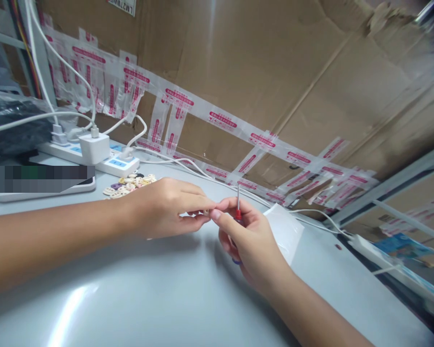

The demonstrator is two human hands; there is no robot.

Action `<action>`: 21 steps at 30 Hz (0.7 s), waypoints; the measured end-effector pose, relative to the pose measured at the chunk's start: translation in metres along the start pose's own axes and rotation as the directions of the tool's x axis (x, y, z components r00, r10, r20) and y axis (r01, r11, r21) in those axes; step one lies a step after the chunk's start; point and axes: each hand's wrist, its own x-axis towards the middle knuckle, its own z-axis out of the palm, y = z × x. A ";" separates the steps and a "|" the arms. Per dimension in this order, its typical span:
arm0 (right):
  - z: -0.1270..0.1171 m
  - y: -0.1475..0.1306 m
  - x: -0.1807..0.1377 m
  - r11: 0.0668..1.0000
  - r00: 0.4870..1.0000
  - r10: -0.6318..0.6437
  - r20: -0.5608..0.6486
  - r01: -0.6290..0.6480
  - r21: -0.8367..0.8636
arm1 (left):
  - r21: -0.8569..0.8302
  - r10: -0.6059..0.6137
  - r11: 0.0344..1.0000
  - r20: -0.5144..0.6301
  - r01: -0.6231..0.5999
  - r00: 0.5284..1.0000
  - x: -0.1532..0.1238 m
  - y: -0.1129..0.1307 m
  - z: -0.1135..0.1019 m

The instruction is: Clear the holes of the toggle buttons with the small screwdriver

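Note:
In the middle of the head view, my left hand [173, 207] pinches a small beige piece [206, 212], mostly covered by the fingertips. My right hand [248, 236] meets it there, thumb and forefinger closed at the piece's edge. The same right hand also holds a small screwdriver [238, 212] with a red collar, its thin metal shaft pointing up; the rest of its handle is hidden in the palm. Beyond my left wrist lies a pile of small flat button-like pieces [130, 184] in beige, yellow, purple and black.
A white power strip [121, 165] with a plugged-in charger [94, 148] stands at the back left, cables running from it. A phone-like device [43, 193] lies in front. White paper or plastic [284, 226] lies right of my hands. Taped cardboard [238, 72] walls the back.

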 end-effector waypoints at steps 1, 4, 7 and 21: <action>-0.001 0.000 0.000 1.000 1.000 0.004 0.007 -0.004 0.001 | 0.003 -0.013 1.000 0.009 0.013 1.000 0.000 0.000 0.000; -0.003 -0.001 0.000 0.999 0.999 0.031 0.043 -0.031 0.009 | 0.021 -0.009 1.000 0.009 0.009 1.000 0.000 0.001 0.000; -0.001 -0.001 -0.001 0.999 0.996 0.049 0.078 -0.050 0.012 | 0.001 0.005 1.000 0.002 -0.005 1.000 0.000 0.001 0.001; -0.089 -0.033 0.022 0.088 0.980 0.188 -0.059 -0.077 -0.993 | 0.184 -0.166 0.974 0.205 0.129 0.965 -0.007 -0.006 -0.004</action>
